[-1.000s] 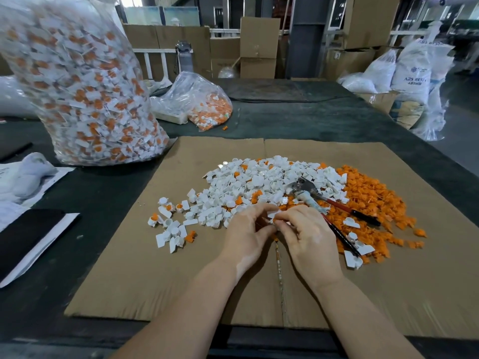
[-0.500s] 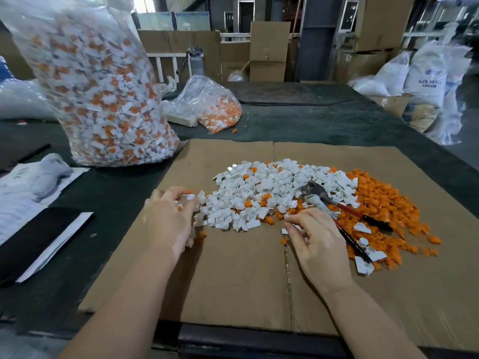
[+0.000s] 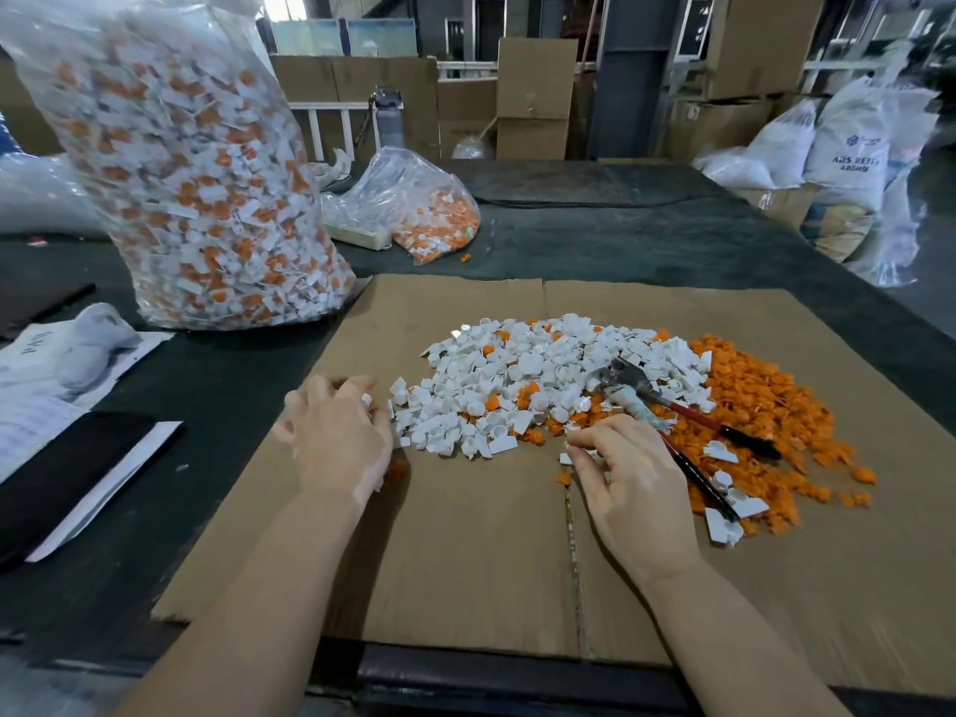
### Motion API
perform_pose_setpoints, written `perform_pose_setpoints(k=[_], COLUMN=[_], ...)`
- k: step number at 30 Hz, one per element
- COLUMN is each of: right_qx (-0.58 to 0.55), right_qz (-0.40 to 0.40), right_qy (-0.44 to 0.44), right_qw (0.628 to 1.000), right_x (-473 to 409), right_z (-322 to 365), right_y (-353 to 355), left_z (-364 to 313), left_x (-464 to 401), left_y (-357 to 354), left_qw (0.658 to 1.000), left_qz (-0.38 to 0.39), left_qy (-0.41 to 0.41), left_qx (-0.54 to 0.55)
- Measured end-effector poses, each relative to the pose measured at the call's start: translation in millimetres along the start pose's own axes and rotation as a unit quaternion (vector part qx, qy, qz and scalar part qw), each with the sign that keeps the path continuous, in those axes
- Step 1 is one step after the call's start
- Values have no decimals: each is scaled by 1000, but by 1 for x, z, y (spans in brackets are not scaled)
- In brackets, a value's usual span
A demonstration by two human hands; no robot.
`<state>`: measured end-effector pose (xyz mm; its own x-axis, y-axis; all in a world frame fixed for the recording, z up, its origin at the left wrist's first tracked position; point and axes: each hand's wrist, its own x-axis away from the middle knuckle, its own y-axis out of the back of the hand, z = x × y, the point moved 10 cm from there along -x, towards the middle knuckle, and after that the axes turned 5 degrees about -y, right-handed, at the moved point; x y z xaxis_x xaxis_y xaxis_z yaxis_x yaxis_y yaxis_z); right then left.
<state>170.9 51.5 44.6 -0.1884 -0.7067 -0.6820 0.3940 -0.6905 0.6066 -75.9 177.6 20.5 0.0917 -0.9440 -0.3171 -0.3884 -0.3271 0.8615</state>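
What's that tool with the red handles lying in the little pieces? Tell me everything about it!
The pliers lie flat across the white pieces and orange pieces. They have a grey metal head, pale wrapping below it, and two thin red handles with black ends, spread apart. The right hand is beside one handle, not gripping it.

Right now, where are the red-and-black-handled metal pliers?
Head view, right of centre: the pliers lie on the brown cardboard sheet, where white plastic pieces meet orange ones, just beyond the right hand.

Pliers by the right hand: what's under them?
The pliers lie on the white pieces, handles reaching over the orange pieces. The pile hides the cardboard beneath them.
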Motion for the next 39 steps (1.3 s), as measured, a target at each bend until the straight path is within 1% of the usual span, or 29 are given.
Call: perform_pose_setpoints(k=[3,5,9,12,14,17,23,29,32,36,39], right_qx=[9,17,46,59,65,77,90,92,91,85,74], right_qz=[0,-6,-22,-27,-28,-29,-23,-16,-16,-15,-15], right_qy=[-9,-20,-44,-60,-68,-71,-85,-88,-89,-90,-103], right_qw=[1000,1000,998,996,995,994,992,992,992,992,992], right_x=[0,0,0,1,1,1,2,1,1,1,0], right_z=[-2,-4,-7,-10,-12,-12,-15,-15,-16,-15,-18], right_y=[-1,1,6,7,6,6,4,3,3,3,6], left_z=[-29,-45,-63,-69,-71,-74,-74,-75,-74,-73,-71], left_x=[9,14,18,21,23,26,27,29,29,30,29], left_y=[-7,-12,-24,-25,-28,-31,-26,-31,-32,-33,-28], left_qw=[995,989,983,978,974,972,969,959,955,956,961], left_qz=[5,16,60,71,92,111,113,170,187,183,148], left_qy=[-84,-123,-159,-164,-156,-154,-148,-147,-139,-143,-136], left_qx=[57,75,70,111,135,139,161,172,184,179,190])
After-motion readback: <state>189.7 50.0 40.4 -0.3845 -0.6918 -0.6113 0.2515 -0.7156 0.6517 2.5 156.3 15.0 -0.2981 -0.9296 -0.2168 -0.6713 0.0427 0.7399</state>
